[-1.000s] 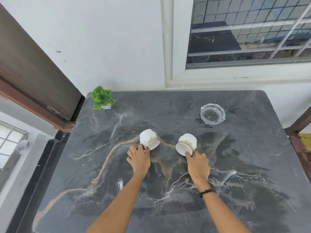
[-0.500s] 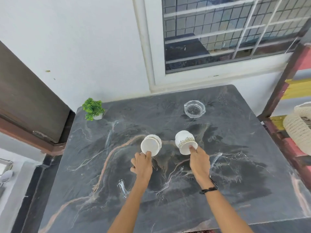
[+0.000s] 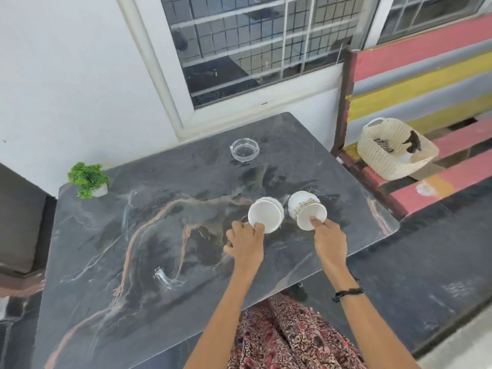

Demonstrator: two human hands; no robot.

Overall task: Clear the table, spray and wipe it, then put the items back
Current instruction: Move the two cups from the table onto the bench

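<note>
Two white cups with gold trim are held tilted above the dark marble table (image 3: 111, 249), mouths turned toward me. My left hand (image 3: 246, 242) pinches the rim of the left cup (image 3: 265, 215). My right hand (image 3: 328, 242) grips the right cup (image 3: 306, 209) with a finger hooked inside its rim. A clear glass ashtray (image 3: 244, 150) sits near the table's far edge. A small green plant in a white pot (image 3: 89, 179) stands at the far left corner.
A striped red, yellow and grey bench (image 3: 439, 187) stands right of the table. On it sits a cream woven basket (image 3: 394, 149) with dark items inside. A white wall and a barred window (image 3: 255, 46) lie behind the table.
Both hands have carried the cups to the right, toward the table's right edge, and tipped their mouths more toward me. My view has swung right, bringing the bench and basket into sight.
</note>
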